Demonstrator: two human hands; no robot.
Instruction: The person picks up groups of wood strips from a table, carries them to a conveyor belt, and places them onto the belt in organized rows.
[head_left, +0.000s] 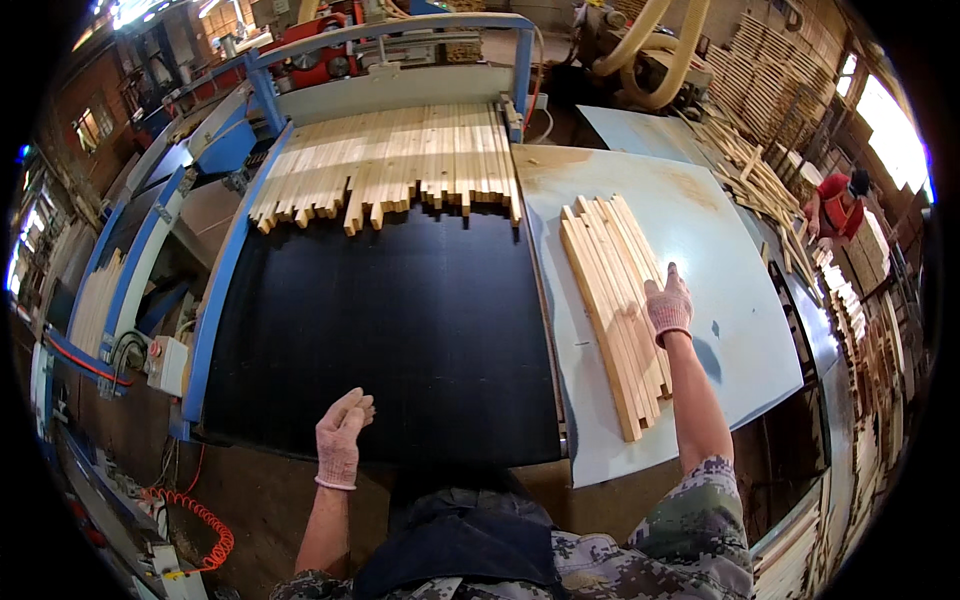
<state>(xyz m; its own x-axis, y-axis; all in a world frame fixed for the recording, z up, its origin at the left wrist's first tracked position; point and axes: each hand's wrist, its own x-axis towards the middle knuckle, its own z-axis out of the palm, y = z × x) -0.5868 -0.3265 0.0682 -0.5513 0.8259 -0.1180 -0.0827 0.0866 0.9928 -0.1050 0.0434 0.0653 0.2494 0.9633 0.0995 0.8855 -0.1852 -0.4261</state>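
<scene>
Wooden strips: here they are, a tight, side-by-side batch of pale, square-cut strips [612,310] on the pale blue tabletop [740,330], right of the black conveyor belt [390,330], with uneven ends near and far.
Right glove: right there at the batch, the right hand [670,302] at its right-hand long edge, fingers stretched away from the body, thumb side toward the wood. Nothing shows lifted in it; whether the fingers press or only rest, I can't tell.
Left glove: over on the other side, the left hand [340,440] hangs above the near end of the belt, fingers loosely curled, no object visible; how wide the gap from thumb to fingers is, I can't tell.
Line of the batch: this is the one to watch! The long axis runs away from the body, far end leaning left, near end right. The right hand is clearly nearer; from the left, the batch lies well off to the right and farther forward.
Far belt: a broad row of strips [390,155] lies lengthwise before the blue frame [390,31], near ends ragged, dark belt in front.
</scene>
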